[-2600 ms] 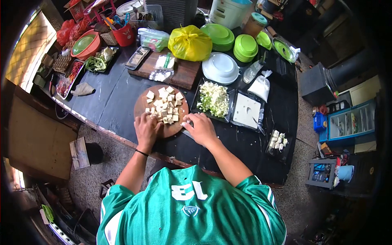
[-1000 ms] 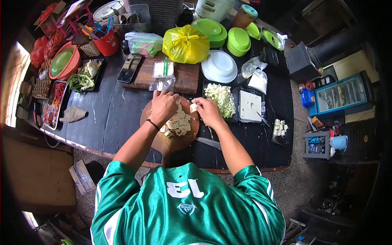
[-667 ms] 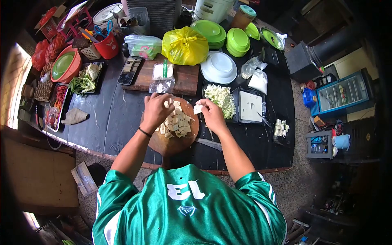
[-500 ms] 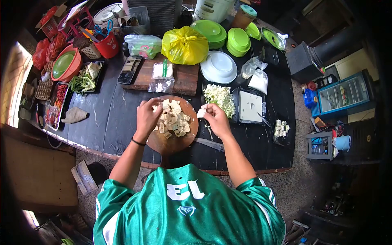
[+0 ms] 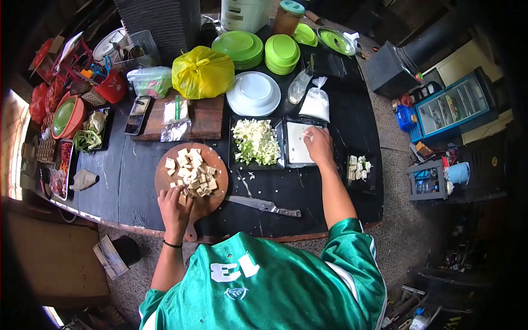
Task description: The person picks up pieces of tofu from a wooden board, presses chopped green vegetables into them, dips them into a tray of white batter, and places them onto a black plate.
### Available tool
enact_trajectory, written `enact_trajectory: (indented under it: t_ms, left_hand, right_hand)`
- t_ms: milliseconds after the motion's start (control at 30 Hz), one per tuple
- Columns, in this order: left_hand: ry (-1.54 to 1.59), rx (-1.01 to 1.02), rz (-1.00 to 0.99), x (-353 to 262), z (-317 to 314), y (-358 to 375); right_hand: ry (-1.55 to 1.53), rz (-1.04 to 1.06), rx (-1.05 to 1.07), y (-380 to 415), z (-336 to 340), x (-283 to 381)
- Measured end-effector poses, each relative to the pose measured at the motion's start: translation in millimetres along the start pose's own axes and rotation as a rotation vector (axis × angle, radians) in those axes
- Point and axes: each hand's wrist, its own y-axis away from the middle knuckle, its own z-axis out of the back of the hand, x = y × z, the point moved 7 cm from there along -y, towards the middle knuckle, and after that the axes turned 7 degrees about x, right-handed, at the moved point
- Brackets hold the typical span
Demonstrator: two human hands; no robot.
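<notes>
My left hand [image 5: 175,210] reaches down at the near edge of a pile of pale tofu cubes [image 5: 192,168], its fingers curled around one cube. The pile lies on a round wooden cutting board [image 5: 215,190] with a handle. My right hand [image 5: 320,144] is over a black tray of white batter-like liquid [image 5: 297,149], its fingertips pinched on a whitish cube that is mostly hidden. Left of that tray stands another black tray holding chopped cabbage and greens [image 5: 256,142]. A knife [image 5: 258,204] lies flat between the board and my right arm.
A small black tray with coated cubes [image 5: 358,168] stands at the right table edge. Behind are white plates [image 5: 253,93], green plates [image 5: 237,48], a yellow plastic bag [image 5: 202,72], a bag of white powder [image 5: 316,104] and a phone [image 5: 137,115] beside a wooden block [image 5: 206,118].
My right hand has moved right from beside the round board to the white liquid tray, carrying the cube. My left hand has come down to the pile's near side. The view has shifted right.
</notes>
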Motion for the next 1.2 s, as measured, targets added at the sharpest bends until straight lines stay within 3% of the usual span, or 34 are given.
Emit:
enact_trajectory:
  t_ms: [67, 200, 333, 400, 500, 600, 667, 733, 767, 900, 1200]
  left_hand:
    - [-0.102, -0.005, 0.015, -9.9, -4.9, 6.0]
    - [-0.102, -0.054, 0.076, -17.0, -6.6, 15.0]
    - [-0.083, -0.056, 0.142, -17.6, -8.5, 19.4]
    - [-0.058, -0.087, 0.180, -15.7, -9.1, 22.0]
    - [-0.036, -0.071, 0.218, -7.9, -14.4, 25.9]
    - [-0.009, -0.092, 0.205, -8.4, -14.6, 26.0]
    - [-0.003, -0.063, 0.224, -5.8, -17.3, 24.6]
    - [-0.003, -0.073, 0.217, -8.4, -15.0, 22.5]
    - [-0.005, -0.079, 0.215, -9.0, -14.1, 22.5]
    - [0.033, -0.104, 0.247, -6.0, -14.8, 26.6]
    - [0.045, -0.085, 0.234, -3.2, -15.0, 25.8]
  right_hand:
    - [0.137, 0.182, -0.080, -17.1, -5.9, 8.2]
    - [0.294, 0.325, -0.068, -30.1, -38.1, 9.2]
    - [0.233, 0.407, 0.012, -12.4, -46.5, 7.0]
    - [0.234, 0.415, 0.051, -4.5, -42.3, 6.3]
    - [0.113, 0.206, 0.269, 3.1, -4.4, 21.8]
    - [-0.019, 0.150, 0.423, -8.9, -17.5, 0.7]
    - [0.025, 0.258, 0.397, -14.0, -15.6, 5.1]
    - [0.027, 0.428, 0.115, -19.5, -17.2, 4.5]
    - [0.042, 0.423, 0.102, -19.4, -22.9, -3.1]
    - [0.188, 0.399, 0.247, -3.0, -21.1, 4.7]
    - [0.274, 0.433, 0.273, -3.1, -29.3, 7.6]
